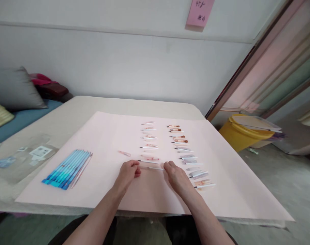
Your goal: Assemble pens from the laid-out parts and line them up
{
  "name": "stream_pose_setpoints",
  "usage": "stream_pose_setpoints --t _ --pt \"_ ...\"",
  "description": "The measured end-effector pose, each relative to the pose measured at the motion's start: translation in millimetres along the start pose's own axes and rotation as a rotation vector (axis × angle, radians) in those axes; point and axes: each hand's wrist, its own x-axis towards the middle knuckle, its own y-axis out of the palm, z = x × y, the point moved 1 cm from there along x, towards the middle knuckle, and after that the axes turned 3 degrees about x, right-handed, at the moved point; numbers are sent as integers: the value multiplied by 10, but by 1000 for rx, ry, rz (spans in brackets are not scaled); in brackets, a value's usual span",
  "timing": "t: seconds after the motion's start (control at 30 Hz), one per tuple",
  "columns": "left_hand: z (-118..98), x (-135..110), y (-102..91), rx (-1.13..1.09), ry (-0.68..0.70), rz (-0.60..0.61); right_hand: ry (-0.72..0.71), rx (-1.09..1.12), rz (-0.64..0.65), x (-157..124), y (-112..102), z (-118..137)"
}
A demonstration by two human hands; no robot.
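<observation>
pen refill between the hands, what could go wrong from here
1. The thin pen refill lies between the left hand and the right hand, close to the lowest pieces of the left column of parts; a slip could knock that row out of line.
2. The right forearm lies beside the right column of parts, so a sideways sweep might scatter them.
3. The lone clear cap could roll on the pink paper sheet.
</observation>
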Motion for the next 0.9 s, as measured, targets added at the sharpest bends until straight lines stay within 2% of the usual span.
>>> stream_pose_setpoints --t 0.23,0.5,0.67,0.77,0.9 --pt "12 2 -5 -3 20 5 -24 39 -12 13 83 35" --pt "7 -1 2 2 24 10 -58 78 5 58 276 134" --pt "17 20 12 68 37 28 -43 167 -47 84 404 231" --pt "41 44 13 144 63 11 -21 320 -125 97 409 251" --pt "72 78 -3 310 185 -76 27 700 -161 121 392 269"
